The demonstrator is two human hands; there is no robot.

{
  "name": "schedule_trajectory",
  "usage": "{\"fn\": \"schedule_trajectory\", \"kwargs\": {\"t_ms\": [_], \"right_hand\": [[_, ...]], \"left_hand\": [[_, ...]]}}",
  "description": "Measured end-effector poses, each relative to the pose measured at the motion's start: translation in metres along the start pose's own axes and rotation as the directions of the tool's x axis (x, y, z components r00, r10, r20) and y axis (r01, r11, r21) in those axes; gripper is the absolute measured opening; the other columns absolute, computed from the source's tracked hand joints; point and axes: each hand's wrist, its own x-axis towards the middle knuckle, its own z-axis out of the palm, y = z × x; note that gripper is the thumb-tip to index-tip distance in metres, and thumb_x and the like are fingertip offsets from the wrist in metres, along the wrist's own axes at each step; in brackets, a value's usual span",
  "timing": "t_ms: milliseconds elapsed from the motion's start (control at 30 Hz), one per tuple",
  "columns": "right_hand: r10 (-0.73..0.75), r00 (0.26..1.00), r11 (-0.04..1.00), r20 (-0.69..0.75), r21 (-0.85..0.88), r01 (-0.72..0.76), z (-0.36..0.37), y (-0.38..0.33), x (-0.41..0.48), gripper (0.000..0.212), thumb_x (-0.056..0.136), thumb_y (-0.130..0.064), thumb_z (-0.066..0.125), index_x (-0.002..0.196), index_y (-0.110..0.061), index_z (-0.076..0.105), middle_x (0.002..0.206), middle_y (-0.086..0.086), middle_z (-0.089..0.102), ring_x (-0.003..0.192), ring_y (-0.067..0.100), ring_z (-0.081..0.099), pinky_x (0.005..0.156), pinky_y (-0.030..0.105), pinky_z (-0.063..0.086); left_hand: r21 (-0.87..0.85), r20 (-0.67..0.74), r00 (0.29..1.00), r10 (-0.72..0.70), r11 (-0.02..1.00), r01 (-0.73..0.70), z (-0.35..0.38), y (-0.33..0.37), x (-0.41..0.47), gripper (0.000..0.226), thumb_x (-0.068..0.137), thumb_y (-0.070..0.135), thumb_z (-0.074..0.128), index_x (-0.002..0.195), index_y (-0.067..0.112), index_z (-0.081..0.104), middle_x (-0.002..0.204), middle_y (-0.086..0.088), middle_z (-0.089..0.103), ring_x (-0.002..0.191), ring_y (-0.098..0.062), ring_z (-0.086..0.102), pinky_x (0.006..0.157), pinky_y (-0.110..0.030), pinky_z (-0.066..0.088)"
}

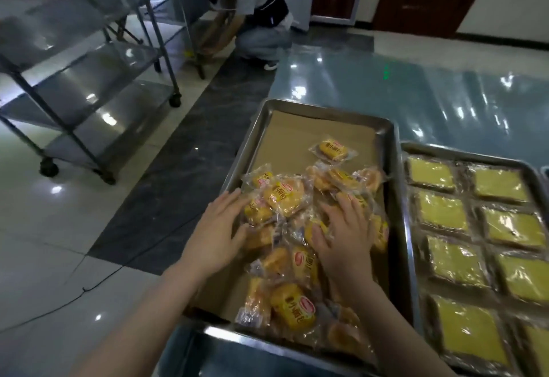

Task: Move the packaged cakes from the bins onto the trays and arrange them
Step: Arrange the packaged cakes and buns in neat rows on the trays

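Note:
A steel tray point(395, 168) lined with brown paper holds a loose heap of packaged cakes point(285, 195), small yellow buns in clear wrappers. One packaged cake point(332, 151) lies apart toward the far end. My left hand point(218, 234) rests flat with spread fingers against the left side of the heap. My right hand point(341, 237) lies palm down on top of the heap, fingers apart. Neither hand grips a package. A second steel tray point(416, 148) to the right holds wrapped flat yellow squares point(442, 213) laid in two neat columns.
Both trays sit on a glossy blue-green table point(445, 100). To the left stands a wheeled steel shelf cart point(89, 79) on the tiled floor. A person point(255, 20) crouches beyond it near a second rack. A thin cable point(74, 293) runs across the floor.

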Motion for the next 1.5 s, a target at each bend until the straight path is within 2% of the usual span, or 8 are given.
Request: {"fn": "schedule_trajectory", "kwargs": {"t_ms": [167,300,633,800,933,1200,1333,1500], "right_hand": [[0.123,0.987,0.992,0.101,-0.047,-0.119,-0.001,-0.003,0.029,0.045,0.091,-0.050,0.038,0.135,-0.039,0.039,0.156,-0.008,0.018,0.145,0.016,0.001,0.116,0.052,0.004],[0.157,0.983,0.986,0.098,-0.076,-0.150,-0.010,0.003,0.046,0.046,0.091,-0.047,0.039,0.137,-0.041,0.035,0.155,-0.008,0.022,0.144,0.019,0.010,0.116,0.050,0.015],[0.225,0.972,0.974,0.067,0.021,-0.227,-0.008,0.025,0.135,0.034,0.093,-0.036,0.049,0.125,-0.029,0.057,0.138,-0.005,0.045,0.130,0.019,0.038,0.107,0.043,0.036],[0.270,0.956,0.962,0.119,0.004,-0.272,0.008,0.031,0.204,0.038,0.094,-0.033,0.048,0.132,-0.034,0.046,0.136,-0.004,0.050,0.122,0.017,0.048,0.096,0.043,0.047],[0.325,0.915,0.944,0.239,-0.029,-0.327,0.037,0.032,0.247,0.059,0.095,-0.041,0.046,0.147,-0.028,0.023,0.151,0.001,0.033,0.137,0.024,0.034,0.108,0.046,0.036],[0.188,0.942,0.957,0.278,-0.266,-0.112,0.085,0.045,0.274,0.062,0.094,-0.057,0.023,0.149,-0.032,0.009,0.159,-0.005,0.003,0.145,0.023,-0.010,0.113,0.049,-0.006],[0.144,0.980,0.960,0.138,-0.260,-0.104,0.089,0.048,0.265,0.063,0.091,-0.057,0.034,0.146,-0.033,0.017,0.158,-0.004,0.009,0.145,0.021,-0.007,0.112,0.045,-0.010],[0.342,0.936,0.916,-0.078,-0.193,-0.351,0.079,0.045,0.255,0.056,0.081,-0.063,0.048,0.124,-0.030,0.040,0.135,0.004,0.034,0.126,0.027,0.027,0.107,0.048,0.025]], "left_hand": [[-0.096,0.084,0.991,0.101,0.991,-0.093,0.020,0.002,0.061,0.050,0.092,0.029,0.051,0.141,0.032,0.038,0.150,0.006,0.033,0.139,-0.009,0.023,0.112,-0.026,0.017],[-0.067,0.154,0.986,-0.067,0.995,0.078,0.037,-0.007,0.103,0.050,0.094,0.042,0.042,0.140,0.023,0.037,0.141,-0.002,0.044,0.125,-0.023,0.044,0.102,-0.037,0.037],[-0.110,0.532,0.846,0.041,0.994,0.021,0.064,-0.024,0.209,0.046,0.099,0.049,0.025,0.139,0.035,0.043,0.158,0.004,-0.003,0.144,-0.020,0.005,0.115,-0.037,0.011],[0.072,0.463,0.885,0.051,0.993,-0.095,0.078,-0.032,0.250,0.051,0.099,0.042,0.028,0.144,0.050,0.005,0.155,0.002,-0.020,0.141,-0.026,-0.019,0.113,-0.046,-0.001],[0.153,0.398,0.912,0.096,0.973,-0.170,0.089,-0.039,0.271,0.068,0.098,0.046,0.029,0.127,0.058,-0.032,0.148,0.000,-0.037,0.132,-0.025,-0.035,0.105,-0.043,-0.014],[0.106,0.313,0.927,0.206,0.962,-0.250,0.095,-0.050,0.304,0.085,0.095,0.045,0.039,0.128,0.049,-0.039,0.151,0.006,-0.028,0.137,-0.017,-0.030,0.111,-0.043,-0.016],[0.013,0.140,0.952,0.273,0.961,-0.278,0.090,-0.044,0.302,0.093,0.087,0.037,0.055,0.145,0.038,-0.017,0.153,0.012,-0.001,0.140,-0.005,-0.014,0.112,-0.036,-0.011],[0.162,-0.108,0.938,0.328,0.937,-0.309,0.079,-0.037,0.293,0.039,0.081,0.038,0.059,0.116,0.021,0.062,0.118,-0.001,0.060,0.102,-0.019,0.056,0.083,-0.031,0.046]]}}
